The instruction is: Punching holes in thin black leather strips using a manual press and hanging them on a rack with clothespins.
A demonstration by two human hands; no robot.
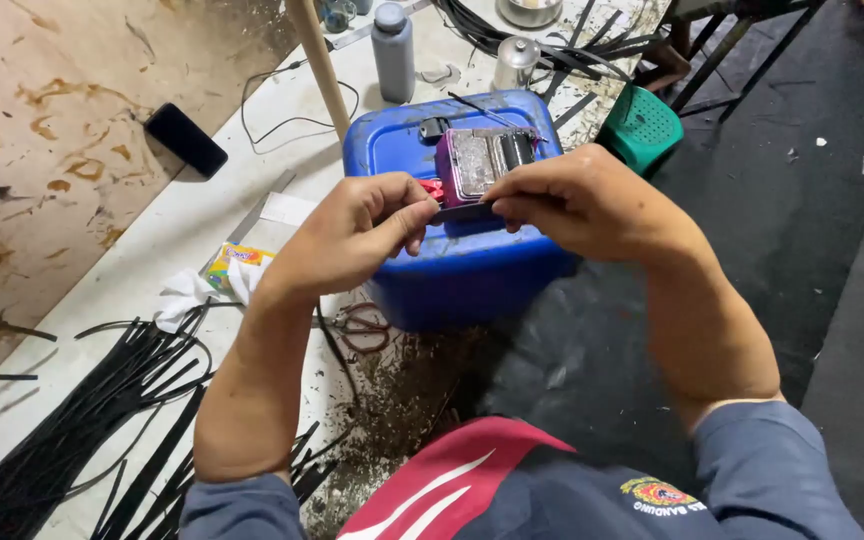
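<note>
Black strip (464, 210): thin, flat, pinched at both ends, held level just in front of the small purple device (482, 165) on the blue drum (452, 270).
Left hand (352, 235): fingers closed on the strip's 9 o'clock end.
Right hand (582, 205): fingers closed on the 3 o'clock end.
Technique: judged best to keep the strip taut and square to the device, thumbs close in.
Edges: drum lid rim sits just under the knuckles.
Room: worktop (152, 240) at 9 o'clock crowded by loose black strips (82, 420); grey bottle (393, 50) at 12; dark floor at 3 is open.
</note>
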